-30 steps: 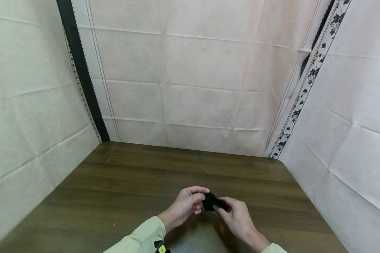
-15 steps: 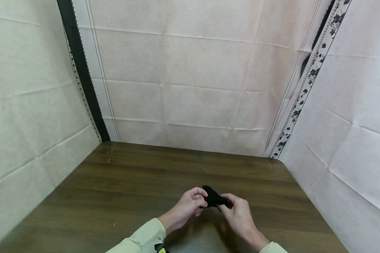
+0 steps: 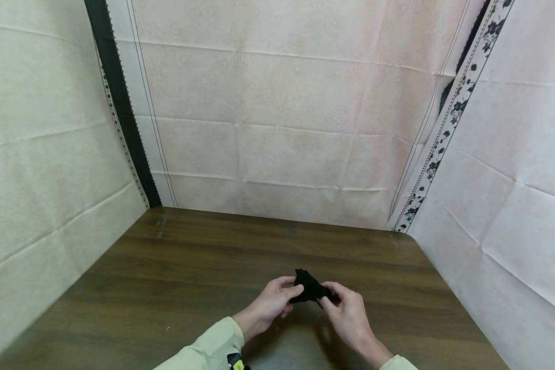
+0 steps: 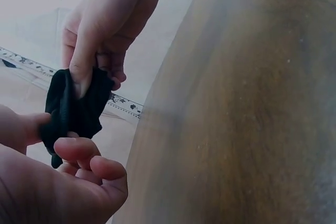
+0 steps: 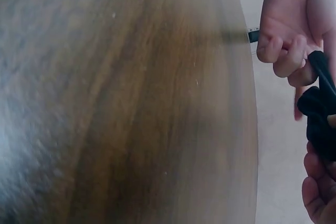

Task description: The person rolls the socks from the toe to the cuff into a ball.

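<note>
A small piece of black stretchy cloth (image 3: 308, 288) is stretched between my two hands above the wooden table; its exact kind does not show. My left hand (image 3: 269, 304) pinches its left end between thumb and fingers. At the other end my right hand (image 3: 350, 314) grips the bunched part. In the left wrist view the cloth (image 4: 86, 106) is folded over, with the right thumb pressed on it. The right wrist view catches the cloth (image 5: 321, 121) only at its right edge, partly cut off.
The brown wooden table (image 3: 203, 257) spreads under both hands. White cloth hangings (image 3: 277, 103) enclose it at the back and both sides. A tiny pale speck (image 3: 168, 328) lies on the table, left of the left forearm.
The black cloth has spread out, with its upper left corner now rising above the left hand. The left thumb and fingers have shifted their hold on it; the right hand has barely moved.
</note>
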The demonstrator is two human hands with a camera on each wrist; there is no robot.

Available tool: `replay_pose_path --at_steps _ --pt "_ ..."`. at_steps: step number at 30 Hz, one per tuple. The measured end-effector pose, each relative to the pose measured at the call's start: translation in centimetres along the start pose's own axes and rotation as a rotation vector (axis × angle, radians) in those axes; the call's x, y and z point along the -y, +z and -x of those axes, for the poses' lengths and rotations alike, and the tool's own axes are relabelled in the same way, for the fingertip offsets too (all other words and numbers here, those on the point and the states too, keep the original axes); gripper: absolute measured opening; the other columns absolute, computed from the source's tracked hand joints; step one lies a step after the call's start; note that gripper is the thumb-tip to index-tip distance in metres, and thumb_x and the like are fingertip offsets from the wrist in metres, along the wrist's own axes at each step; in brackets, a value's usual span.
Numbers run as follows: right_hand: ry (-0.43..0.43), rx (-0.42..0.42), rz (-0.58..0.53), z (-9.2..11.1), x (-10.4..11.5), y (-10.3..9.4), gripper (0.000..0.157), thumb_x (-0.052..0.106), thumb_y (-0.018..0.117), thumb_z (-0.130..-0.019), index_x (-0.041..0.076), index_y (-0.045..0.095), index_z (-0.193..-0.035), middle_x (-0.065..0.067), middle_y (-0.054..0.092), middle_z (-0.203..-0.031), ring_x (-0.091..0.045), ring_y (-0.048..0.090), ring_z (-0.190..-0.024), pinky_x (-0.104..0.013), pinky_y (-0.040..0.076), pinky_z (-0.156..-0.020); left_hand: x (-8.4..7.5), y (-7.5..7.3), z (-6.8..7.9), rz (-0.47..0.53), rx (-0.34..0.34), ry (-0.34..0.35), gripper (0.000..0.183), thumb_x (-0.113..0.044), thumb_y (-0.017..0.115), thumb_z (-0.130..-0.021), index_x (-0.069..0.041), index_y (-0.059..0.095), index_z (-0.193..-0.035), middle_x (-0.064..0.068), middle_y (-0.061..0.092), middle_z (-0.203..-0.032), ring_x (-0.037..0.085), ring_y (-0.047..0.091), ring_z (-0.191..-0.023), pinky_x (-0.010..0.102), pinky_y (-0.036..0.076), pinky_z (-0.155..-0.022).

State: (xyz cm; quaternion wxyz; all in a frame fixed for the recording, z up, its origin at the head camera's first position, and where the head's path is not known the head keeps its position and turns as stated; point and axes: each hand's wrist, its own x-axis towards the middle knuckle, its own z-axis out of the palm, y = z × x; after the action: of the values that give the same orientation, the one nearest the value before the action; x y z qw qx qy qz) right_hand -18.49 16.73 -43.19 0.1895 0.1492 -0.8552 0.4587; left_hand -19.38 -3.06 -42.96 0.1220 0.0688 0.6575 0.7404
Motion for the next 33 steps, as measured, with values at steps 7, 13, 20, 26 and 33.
replay_pose_path --at_steps 7,13,20,26,33 --pt "0.045 0.065 -0.035 0.2 0.1 0.1 0.021 0.001 0.076 -0.087 0.017 0.073 -0.101 0.006 0.062 -0.075 -0.016 0.056 -0.064 -0.024 0.046 -0.054 0.0 -0.3 0.0 -0.043 -0.005 0.021 0.034 -0.022 0.063 -0.101 0.000 0.060 -0.126 0.008 0.074 -0.099 0.010 0.041 -0.054 0.023 0.033 -0.053" --pt "0.102 0.101 -0.050 0.1 0.4 0.2 0.023 0.002 0.077 -0.086 0.012 0.072 -0.106 0.004 0.063 -0.079 -0.013 0.059 -0.069 -0.025 0.049 -0.061 0.0 -0.2 0.0 -0.080 -0.033 0.027 0.034 -0.023 0.063 -0.101 0.001 0.059 -0.126 0.007 0.073 -0.097 0.013 0.044 -0.059 0.025 0.033 -0.054" --pt "0.181 0.133 -0.079 0.0 0.8 0.4 0.039 0.034 0.086 -0.081 0.013 0.071 -0.110 0.000 0.064 -0.087 -0.016 0.060 -0.072 -0.027 0.051 -0.063 -0.1 0.0 -0.2 -0.102 -0.063 0.038 0.042 -0.022 0.063 -0.101 0.005 0.053 -0.132 0.012 0.071 -0.109 0.020 0.065 -0.095 0.039 0.052 -0.080" --pt "0.161 0.101 -0.060 -0.2 1.0 0.6 0.033 0.036 0.082 -0.085 0.013 0.071 -0.106 0.001 0.064 -0.082 -0.014 0.059 -0.066 -0.026 0.049 -0.059 0.1 0.2 -0.1 -0.128 -0.075 0.059 0.048 -0.021 0.063 -0.101 0.008 0.048 -0.136 0.011 0.070 -0.102 0.023 0.066 -0.101 0.050 0.050 -0.092" --pt "0.124 0.050 -0.020 -0.3 1.1 0.9 0.015 0.017 0.075 -0.092 0.011 0.072 -0.106 0.001 0.065 -0.080 -0.013 0.057 -0.066 -0.025 0.048 -0.058 -0.3 0.4 0.0 -0.124 -0.069 0.070 0.046 -0.022 0.063 -0.101 0.007 0.049 -0.135 0.009 0.070 -0.098 0.024 0.066 -0.101 0.054 0.049 -0.095"
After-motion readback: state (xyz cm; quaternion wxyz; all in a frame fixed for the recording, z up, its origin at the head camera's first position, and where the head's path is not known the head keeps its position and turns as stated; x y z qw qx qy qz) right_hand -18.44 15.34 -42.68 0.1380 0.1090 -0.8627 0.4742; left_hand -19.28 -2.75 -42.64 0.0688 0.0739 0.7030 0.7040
